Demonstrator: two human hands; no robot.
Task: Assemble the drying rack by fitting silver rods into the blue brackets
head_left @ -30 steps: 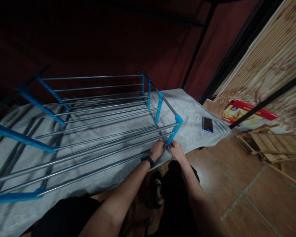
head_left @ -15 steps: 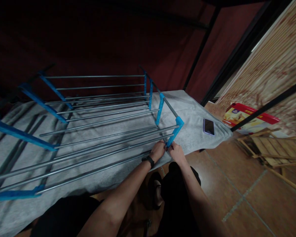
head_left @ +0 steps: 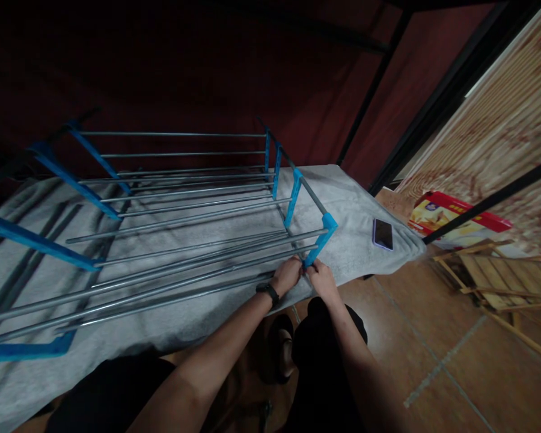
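Note:
A rack of grey metal rods with blue plastic brackets lies across the grey cloth point(head_left: 356, 207). At its near right corner, my left hand point(head_left: 287, 274), with a dark band on the wrist, is closed round the right end of the lowest front rod point(head_left: 175, 305). That rod end is hidden by the fingers. Right beside it, my right hand point(head_left: 321, 278) pinches the lower tip of the near right blue bracket point(head_left: 319, 245). Both hands touch or nearly touch there. At the near left, the rod's other end lies by another blue bracket point(head_left: 27, 350).
A phone point(head_left: 383, 234) lies on the cloth to the right. Beyond the cloth are a red and yellow box point(head_left: 455, 213) and a wooden folding piece point(head_left: 500, 273) on the tiled floor. A dark pole point(head_left: 491, 198) crosses at the right. Dark red fabric point(head_left: 184, 72) hangs behind.
The left side of the rack has shifted slightly up and left in view, and the near left bracket sits a little higher. Both hands stay at the same corner with almost the same grip.

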